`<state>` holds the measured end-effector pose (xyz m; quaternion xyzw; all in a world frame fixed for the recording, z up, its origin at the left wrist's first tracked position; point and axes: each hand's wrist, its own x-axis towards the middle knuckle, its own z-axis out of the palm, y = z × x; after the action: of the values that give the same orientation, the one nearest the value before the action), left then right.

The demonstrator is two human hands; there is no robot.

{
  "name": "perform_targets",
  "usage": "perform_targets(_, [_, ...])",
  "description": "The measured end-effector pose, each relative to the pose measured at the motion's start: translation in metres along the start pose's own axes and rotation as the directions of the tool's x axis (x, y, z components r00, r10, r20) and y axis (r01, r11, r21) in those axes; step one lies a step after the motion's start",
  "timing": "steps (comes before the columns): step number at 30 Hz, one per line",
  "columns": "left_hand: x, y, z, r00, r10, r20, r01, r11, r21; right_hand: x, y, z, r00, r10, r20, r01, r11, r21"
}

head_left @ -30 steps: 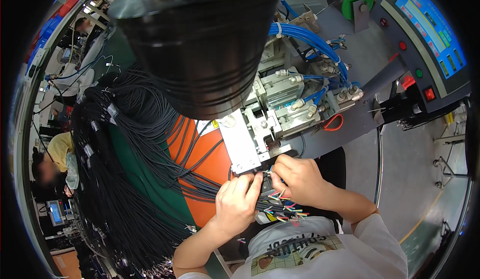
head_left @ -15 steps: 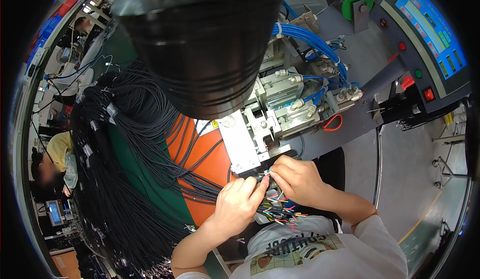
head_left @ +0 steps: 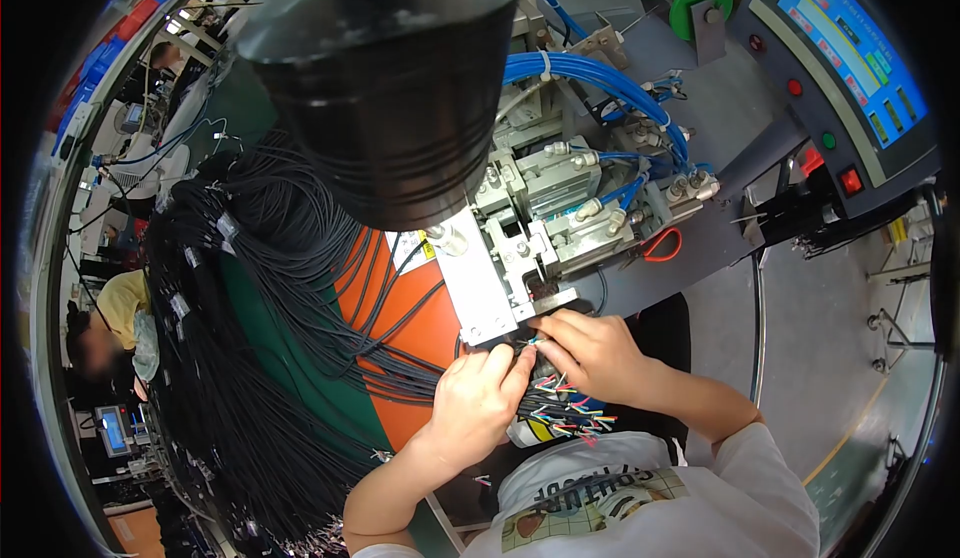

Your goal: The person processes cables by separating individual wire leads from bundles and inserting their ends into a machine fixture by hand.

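Observation:
My left hand (head_left: 473, 398) has its thumb and forefinger pinched on a black cable at the front of the metal fixture. Close against it, my right hand (head_left: 597, 356) pinches the thin coloured wires (head_left: 533, 342) at the end of that cable. Fingertips cover most of the join. Just below both hands lies a bundle of black cables with stripped ends (head_left: 572, 413), showing red, yellow, white and blue wires. The clamping machine (head_left: 530, 243) stands directly beyond my fingertips.
A dark funnel-shaped hood (head_left: 375, 108) hangs over the bench. Many black cables (head_left: 235, 388) spread across the left. Red-handled scissors (head_left: 661, 246) lie right of the machine. A touch screen (head_left: 850, 58), a green-flanged spool (head_left: 690, 3) and a person in yellow (head_left: 122, 303) are farther off.
My right hand's fingertips have moved slightly up and left, toward the fixture, with the wires. My left hand stays almost in place. The view has shifted a little.

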<state>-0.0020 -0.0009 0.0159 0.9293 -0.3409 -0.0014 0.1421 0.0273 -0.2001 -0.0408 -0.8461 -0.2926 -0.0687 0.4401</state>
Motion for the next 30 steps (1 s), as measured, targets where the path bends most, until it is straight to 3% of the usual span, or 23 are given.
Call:
perform_targets(2, [0.000, 0.000, 0.000, 1.000, -0.026, -0.015, 0.026, 1.000, -0.003, -0.001, 0.000, 0.004, 0.998, -0.034, -0.058, 0.035, 0.999, 0.027])
perform_targets(4, [0.000, 0.003, -0.004, 0.997, -0.070, -0.012, 0.070, 0.997, -0.016, 0.003, -0.002, 0.002, 1.000, 0.023, -0.012, -0.023, 1.000, 0.011])
perform_targets(7, [-0.012, -0.004, 0.002, 0.986, -0.118, -0.115, 0.105, 0.988, -0.117, 0.007, -0.003, 0.001, 0.998, 0.063, -0.019, -0.063, 0.998, 0.014])
perform_targets(11, [-0.023, -0.011, 0.006, 0.958, -0.113, -0.262, 0.096, 0.992, -0.076, 0.005, 0.006, 0.002, 0.986, 0.152, 0.068, -0.161, 0.973, 0.168])
perform_targets(14, [-0.028, -0.009, 0.004, 0.968, -0.155, -0.196, 0.149, 0.988, -0.045, -0.002, 0.012, 0.005, 0.970, 0.232, 0.067, -0.242, 0.945, 0.222])
perform_targets(17, [-0.023, -0.012, 0.010, 0.951, -0.174, -0.257, 0.169, 0.985, -0.039, -0.006, 0.001, -0.002, 0.977, 0.206, -0.059, -0.191, 0.963, 0.191])
perform_targets(18, [-0.021, -0.012, 0.011, 0.946, -0.178, -0.270, 0.171, 0.984, -0.048, -0.006, -0.011, -0.012, 0.957, 0.275, 0.090, -0.289, 0.920, 0.265])
perform_targets(20, [-0.019, -0.012, 0.014, 0.940, -0.188, -0.284, 0.175, 0.982, -0.073, -0.001, -0.025, -0.019, 0.955, 0.191, 0.227, -0.283, 0.817, 0.502])
perform_targets(21, [-0.015, -0.011, 0.011, 0.938, -0.188, -0.290, 0.159, 0.980, -0.123, -0.003, -0.016, -0.010, 0.983, 0.023, 0.184, -0.118, 0.843, 0.525])
perform_targets(24, [-0.016, -0.012, 0.005, 0.958, -0.141, -0.248, 0.040, 0.928, -0.371, 0.002, -0.009, 0.004, 0.997, -0.026, -0.067, 0.051, 0.918, 0.393])
perform_targets(28, [-0.017, -0.007, 0.007, 0.895, -0.213, -0.392, 0.057, 0.926, -0.373, -0.004, -0.013, -0.006, 0.944, 0.247, 0.220, -0.330, 0.689, 0.645])
perform_targets(29, [-0.015, -0.006, 0.008, 0.879, -0.184, -0.440, 0.034, 0.944, -0.328, -0.008, -0.011, 0.001, 0.922, 0.275, 0.274, -0.383, 0.527, 0.759])
perform_targets(30, [-0.015, -0.005, 0.009, 0.888, -0.161, -0.431, 0.025, 0.953, -0.304, -0.009, -0.011, 0.003, 0.917, 0.274, 0.290, -0.392, 0.484, 0.782])
